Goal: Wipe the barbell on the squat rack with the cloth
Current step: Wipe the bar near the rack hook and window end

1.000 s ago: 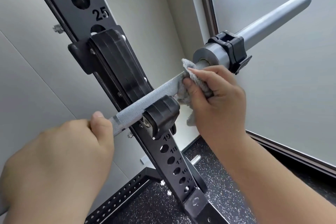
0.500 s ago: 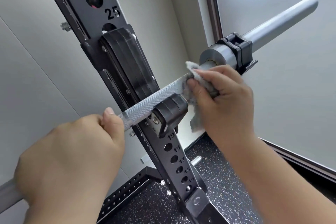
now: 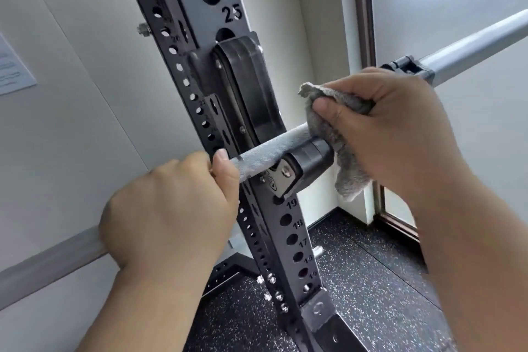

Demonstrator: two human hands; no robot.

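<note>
Hanging below right hand (image 3: 400,134), cloth (image 3: 348,174) is pinched, probably round barbell (image 3: 268,151); left hand (image 3: 168,208) clasps barbell.

Seen from the wearer's own head camera: a person's left hand (image 3: 168,208) and right hand (image 3: 400,134), both bare. The left forearm (image 3: 137,308) and right forearm (image 3: 471,251) are uncovered as far as the frame's lower edge. The left thumbnail (image 3: 221,155) and right thumbnail (image 3: 321,106) are short and plain. Soft creases mark the knuckles.
</note>
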